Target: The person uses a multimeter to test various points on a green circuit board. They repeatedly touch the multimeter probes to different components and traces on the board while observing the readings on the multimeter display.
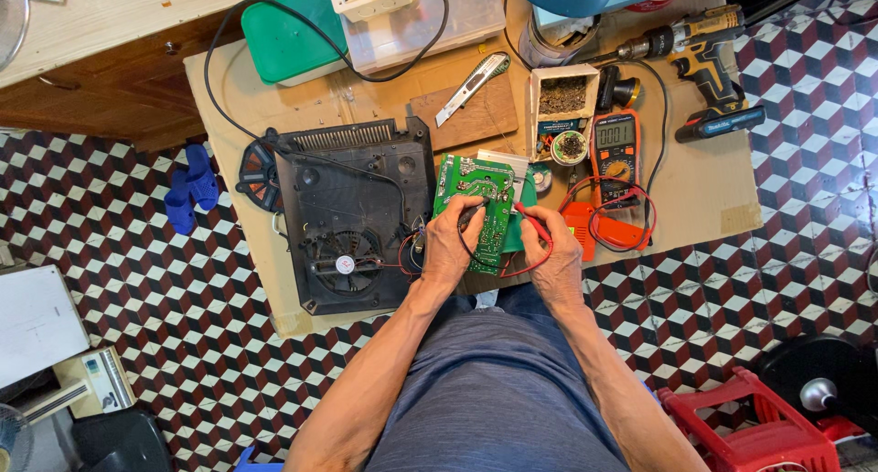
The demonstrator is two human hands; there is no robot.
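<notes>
Head view: left hand fingers pinch black probe on green circuit board; right hand fingers clamp red probe.

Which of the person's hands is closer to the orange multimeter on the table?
The right hand. It sits just left of the multimeter, beside its red lead. The left hand is farther off, across the green circuit board.

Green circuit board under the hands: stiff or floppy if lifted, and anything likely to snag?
The green circuit board is a thin flat rigid-looking panel, so probably stiff and light. Thin wires run from it toward the black appliance housing, so it would likely tug rather than lift free. Its small mounted parts look fragile under the left hand and right hand.
</notes>
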